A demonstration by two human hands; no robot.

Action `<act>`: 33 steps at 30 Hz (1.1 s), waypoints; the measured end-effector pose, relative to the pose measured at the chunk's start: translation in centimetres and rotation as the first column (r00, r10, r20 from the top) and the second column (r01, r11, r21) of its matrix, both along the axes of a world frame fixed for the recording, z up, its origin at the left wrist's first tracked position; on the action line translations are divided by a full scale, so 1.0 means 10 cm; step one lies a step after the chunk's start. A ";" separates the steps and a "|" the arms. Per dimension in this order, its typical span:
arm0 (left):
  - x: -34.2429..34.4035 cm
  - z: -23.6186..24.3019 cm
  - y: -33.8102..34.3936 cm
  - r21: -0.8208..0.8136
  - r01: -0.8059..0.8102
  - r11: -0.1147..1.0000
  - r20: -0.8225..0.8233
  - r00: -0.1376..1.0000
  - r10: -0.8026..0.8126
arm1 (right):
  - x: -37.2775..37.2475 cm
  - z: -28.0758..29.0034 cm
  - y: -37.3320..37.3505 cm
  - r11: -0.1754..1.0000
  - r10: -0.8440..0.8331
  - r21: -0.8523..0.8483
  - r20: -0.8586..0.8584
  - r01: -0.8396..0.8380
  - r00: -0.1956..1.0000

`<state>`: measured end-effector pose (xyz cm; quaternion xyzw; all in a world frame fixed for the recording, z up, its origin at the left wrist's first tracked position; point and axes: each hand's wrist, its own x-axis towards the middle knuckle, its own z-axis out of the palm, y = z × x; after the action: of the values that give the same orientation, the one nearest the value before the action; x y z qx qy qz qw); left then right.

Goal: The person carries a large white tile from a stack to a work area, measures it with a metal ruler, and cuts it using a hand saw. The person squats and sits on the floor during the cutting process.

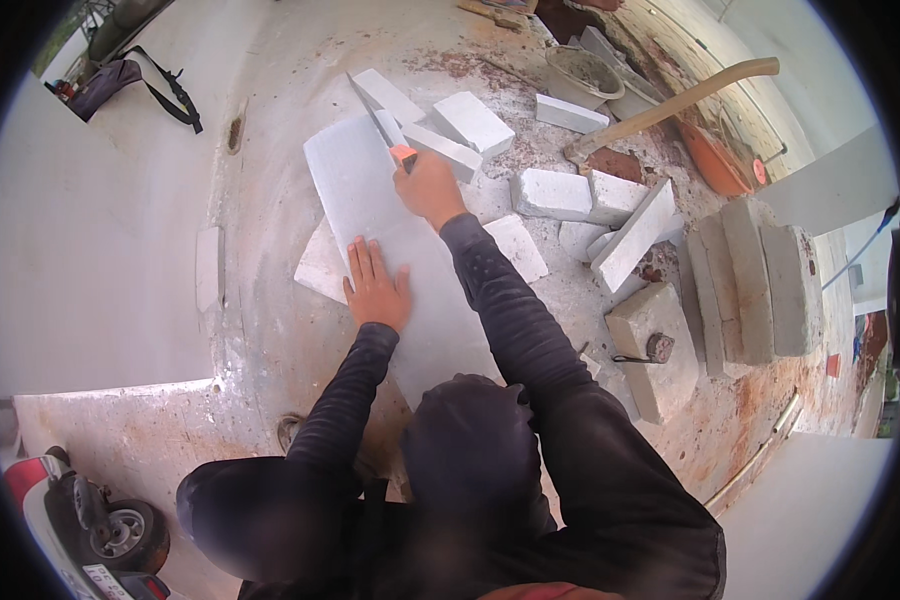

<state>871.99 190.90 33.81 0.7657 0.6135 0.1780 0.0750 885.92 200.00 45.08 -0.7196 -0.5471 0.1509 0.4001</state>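
Here, your left hand (pixel 377 292) lies flat, unclenched, on the long pale block (pixel 410 250), which seems propped across another slab (pixel 322 265); your right hand (pixel 432 190) clasps the saw (pixel 386 130), its blade at the block's far right edge. Uneven support could let the block rock and the blade slip. Off left, the plate (pixel 102 579) on a scooter (pixel 120 538) carries writing.

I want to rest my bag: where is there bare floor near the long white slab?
Dusty pale floor lies mostly bare between the long, flat white slab and the thin white rectangular piece at left. The slab's right is crowded: chalky white rectangular blocks, a long wooden handle, thick pale upright slabs.
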 end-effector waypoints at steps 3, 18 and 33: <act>-0.13 -0.01 -0.01 -0.010 -0.023 1.000 -0.029 0.999 0.023 | -0.08 -0.01 -0.36 0.994 0.032 -0.106 -0.047 -0.037 0.998; -0.18 -0.04 -0.04 -0.020 -0.018 1.000 -0.036 0.999 0.018 | -0.10 0.06 -0.41 0.982 0.010 -0.189 -0.086 -0.026 0.996; -0.41 -0.15 -0.03 0.018 -0.036 0.999 0.071 0.997 0.035 | -0.17 0.02 -0.91 0.977 0.072 -0.188 -0.129 -0.095 0.989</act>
<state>867.87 190.63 32.33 0.7485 0.6223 0.2121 0.0860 884.20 190.88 45.31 -0.7210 -0.5343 0.2635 0.3539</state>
